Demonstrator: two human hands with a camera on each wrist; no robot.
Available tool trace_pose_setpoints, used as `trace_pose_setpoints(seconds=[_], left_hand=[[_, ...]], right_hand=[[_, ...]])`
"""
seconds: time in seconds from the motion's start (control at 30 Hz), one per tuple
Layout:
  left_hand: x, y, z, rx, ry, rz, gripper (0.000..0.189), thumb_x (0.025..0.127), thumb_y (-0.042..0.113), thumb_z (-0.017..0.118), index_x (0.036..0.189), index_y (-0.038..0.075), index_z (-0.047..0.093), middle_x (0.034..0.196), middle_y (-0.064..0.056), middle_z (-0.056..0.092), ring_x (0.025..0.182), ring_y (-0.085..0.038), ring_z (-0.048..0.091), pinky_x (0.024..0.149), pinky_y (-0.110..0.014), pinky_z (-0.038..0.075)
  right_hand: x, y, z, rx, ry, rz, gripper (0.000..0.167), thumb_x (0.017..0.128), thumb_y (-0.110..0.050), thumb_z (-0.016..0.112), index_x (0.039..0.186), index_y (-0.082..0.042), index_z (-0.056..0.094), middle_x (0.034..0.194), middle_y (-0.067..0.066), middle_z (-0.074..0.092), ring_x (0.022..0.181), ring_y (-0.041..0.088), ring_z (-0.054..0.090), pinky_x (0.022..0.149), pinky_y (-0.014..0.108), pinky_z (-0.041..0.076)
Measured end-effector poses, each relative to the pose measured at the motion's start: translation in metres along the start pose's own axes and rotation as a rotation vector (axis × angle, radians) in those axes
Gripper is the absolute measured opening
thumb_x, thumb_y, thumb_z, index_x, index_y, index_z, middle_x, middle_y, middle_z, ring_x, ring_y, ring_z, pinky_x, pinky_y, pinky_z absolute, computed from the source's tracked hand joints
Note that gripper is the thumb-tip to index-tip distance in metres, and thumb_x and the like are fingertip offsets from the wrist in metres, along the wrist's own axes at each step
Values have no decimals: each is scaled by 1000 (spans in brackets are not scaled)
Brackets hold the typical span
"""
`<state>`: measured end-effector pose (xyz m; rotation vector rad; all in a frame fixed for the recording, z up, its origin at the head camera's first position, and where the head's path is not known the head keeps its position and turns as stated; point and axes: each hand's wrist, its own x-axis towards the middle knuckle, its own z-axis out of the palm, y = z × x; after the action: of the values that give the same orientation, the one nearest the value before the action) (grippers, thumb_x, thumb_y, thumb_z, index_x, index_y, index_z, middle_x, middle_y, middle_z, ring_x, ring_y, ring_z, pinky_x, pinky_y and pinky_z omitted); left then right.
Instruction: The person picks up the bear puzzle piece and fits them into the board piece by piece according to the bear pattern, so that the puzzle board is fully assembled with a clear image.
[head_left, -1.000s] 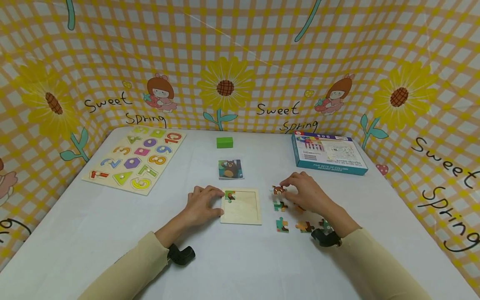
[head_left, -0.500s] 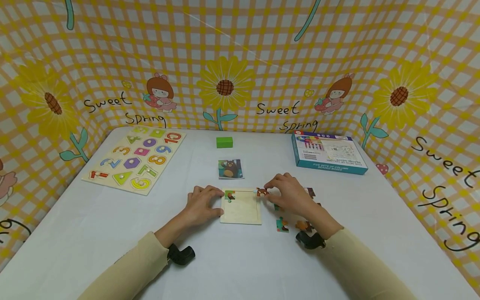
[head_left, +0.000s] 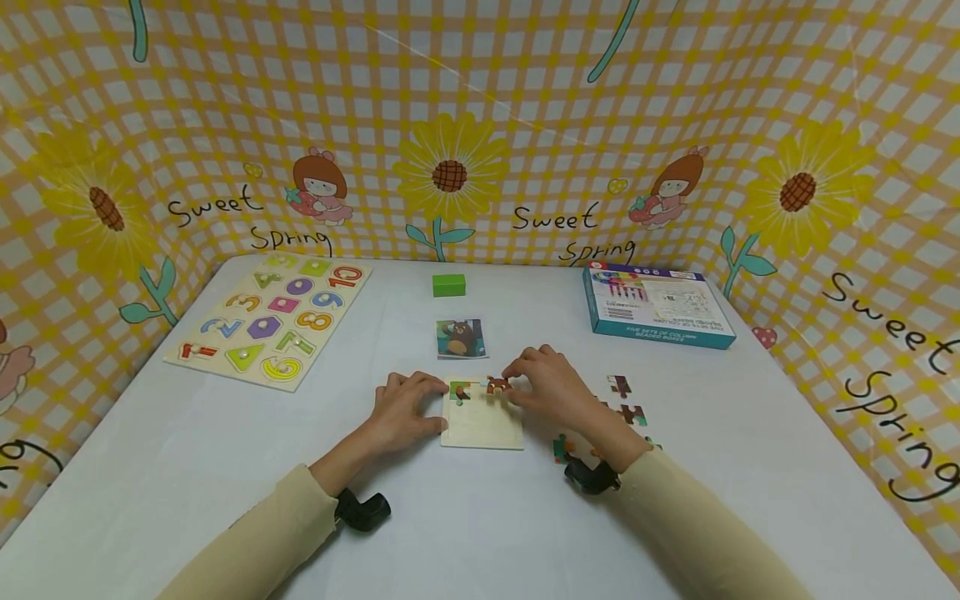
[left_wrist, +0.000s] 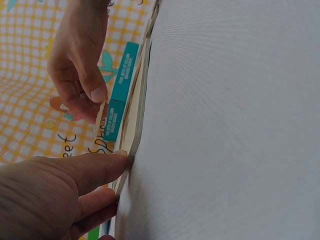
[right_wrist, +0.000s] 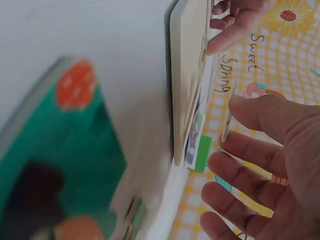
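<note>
Right grip [head_left: 553, 387] pinches puzzle piece [head_left: 497, 386], left grip [head_left: 405, 410] holds tray [head_left: 483, 425]; cloth [head_left: 555, 158] reads "Sweet Spring"

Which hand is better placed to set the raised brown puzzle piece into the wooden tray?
Right, I'd judge: the right hand pinches the brown puzzle piece above the wooden tray, while the left hand, holding no piece, touches the tray's left edge.

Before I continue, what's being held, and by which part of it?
The right hand pinches a brown puzzle piece by its right side; the left hand touches the wooden board at its left edge.
</note>
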<state>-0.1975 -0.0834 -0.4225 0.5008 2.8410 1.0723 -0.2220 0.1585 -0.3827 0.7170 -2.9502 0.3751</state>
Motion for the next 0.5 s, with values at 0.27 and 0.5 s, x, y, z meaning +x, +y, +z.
trace_pose_setpoints(seconds=[0.27, 0.5], left_hand=[[0, 0, 1, -8, 13, 3, 44, 77, 21, 76, 118, 14, 63, 127, 0, 57, 102, -24, 38, 86, -44, 25], [1, 0, 2, -7, 18, 3, 44, 76, 21, 76, 117, 14, 64, 127, -1, 57, 103, -24, 38, 85, -44, 25]], right_hand=[[8, -9, 6, -2, -46, 10, 25, 80, -29, 73, 101, -13, 73, 99, 3, 65, 90, 21, 50, 83, 39, 42], [13, -11, 10, 3, -81, 28, 27, 81, -28, 72, 103, -13, 72, 100, 4, 65, 90, 20, 50, 82, 38, 43]])
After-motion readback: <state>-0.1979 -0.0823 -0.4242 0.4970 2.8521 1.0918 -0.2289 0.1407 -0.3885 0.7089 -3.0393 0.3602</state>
